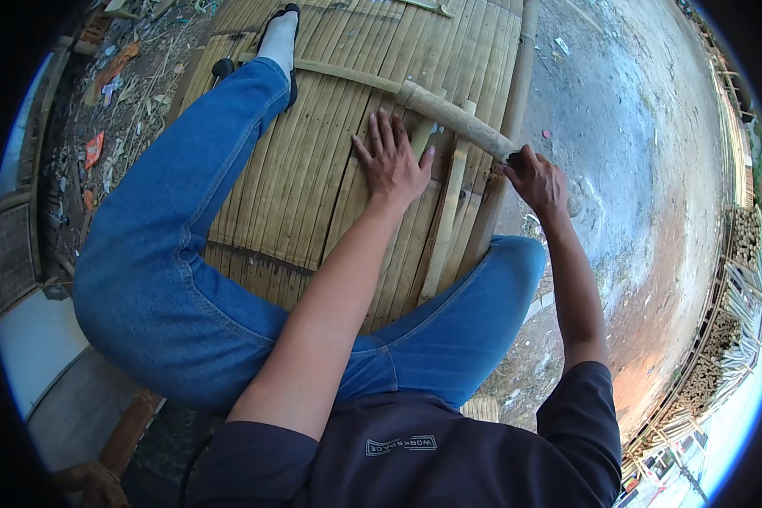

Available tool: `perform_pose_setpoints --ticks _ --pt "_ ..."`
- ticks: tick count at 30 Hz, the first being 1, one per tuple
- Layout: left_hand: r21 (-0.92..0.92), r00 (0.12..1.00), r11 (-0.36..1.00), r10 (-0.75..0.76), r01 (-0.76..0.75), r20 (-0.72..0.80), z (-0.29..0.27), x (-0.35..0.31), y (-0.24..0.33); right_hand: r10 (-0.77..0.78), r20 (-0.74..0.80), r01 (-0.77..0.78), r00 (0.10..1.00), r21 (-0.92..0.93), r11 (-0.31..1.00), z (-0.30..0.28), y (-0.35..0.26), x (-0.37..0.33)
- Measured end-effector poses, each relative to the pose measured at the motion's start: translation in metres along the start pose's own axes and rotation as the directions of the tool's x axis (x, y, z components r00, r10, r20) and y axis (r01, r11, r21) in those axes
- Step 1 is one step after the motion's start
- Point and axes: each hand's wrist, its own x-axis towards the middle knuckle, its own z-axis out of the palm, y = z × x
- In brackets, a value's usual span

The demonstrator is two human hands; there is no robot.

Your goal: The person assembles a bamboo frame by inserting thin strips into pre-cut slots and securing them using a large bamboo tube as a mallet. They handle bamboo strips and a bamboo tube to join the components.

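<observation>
My left hand (389,161) rests palm down on the slatted bamboo platform (313,169), its fingers spread and holding nothing. A short light bamboo strip (424,134) lies beside its thumb and index finger. My right hand (539,179) is closed at the dark near end of a thick bamboo tube (457,117), at the platform's right edge. From the tube's far end a narrow bamboo strip (347,73) runs left to my foot (279,42); whether the two are one piece I cannot tell. Another strip (445,224) lies lengthwise below the tube, near the right edge.
My legs in blue jeans (178,195) straddle the platform's near part. A black round knob (223,68) shows beside my foot. Littered ground (135,110) lies to the left, bare grey-brown ground (618,169) to the right. Stacked bamboo poles (720,339) stand at far right.
</observation>
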Motion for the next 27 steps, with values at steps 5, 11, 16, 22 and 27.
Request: perform_pose_setpoints --ticks 5,11,16,22,27 --pt "0.055 0.995 0.998 -0.012 0.007 0.095 -0.002 0.001 0.0 -0.049 -0.02 0.047 0.999 -0.077 0.996 -0.003 0.009 0.007" --pt "0.004 1.0 1.0 0.013 -0.013 -0.021 0.004 -0.002 -0.003 -0.205 -0.043 0.199 0.978 -0.117 0.973 -0.006 0.027 0.019" --pt "0.006 0.998 1.0 0.017 -0.016 -0.056 0.006 0.0 -0.003 -0.179 -0.193 0.186 0.965 0.016 0.982 -0.003 0.038 0.027" --pt "-0.008 0.997 1.0 0.009 -0.009 -0.075 0.0 -0.003 0.0 0.05 -0.161 -0.002 0.986 0.288 0.958 0.0 0.026 0.005" --pt "-0.148 1.0 0.989 -0.001 -0.004 -0.032 -0.019 -0.003 0.017 0.242 -0.151 -0.168 0.959 0.386 0.907 -0.002 0.033 -0.015"
